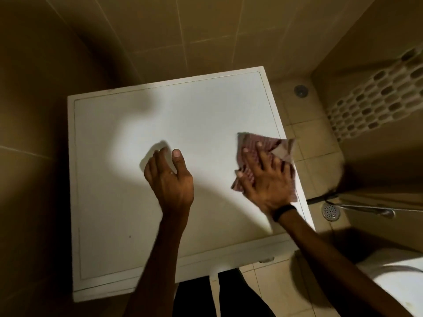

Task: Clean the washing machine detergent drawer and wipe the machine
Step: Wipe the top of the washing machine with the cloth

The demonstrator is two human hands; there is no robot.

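Note:
I look down on the white top of the washing machine (128, 213). My right hand (267, 179) lies flat with spread fingers on a reddish checked cloth (251, 145), pressing it against the top near the machine's right edge. My left hand (169, 177) hovers over or rests on the middle of the top with its fingers loosely bent and nothing in it. A dark band sits on my right wrist. The detergent drawer is not in view; only the front edge of the machine (229, 257) shows.
Beige tiled walls close in behind and to the left of the machine. Right of it lie a tiled floor with a round drain (329, 211), a hose, a patterned white mat (375, 99) and a white toilet (398, 282) at the lower right.

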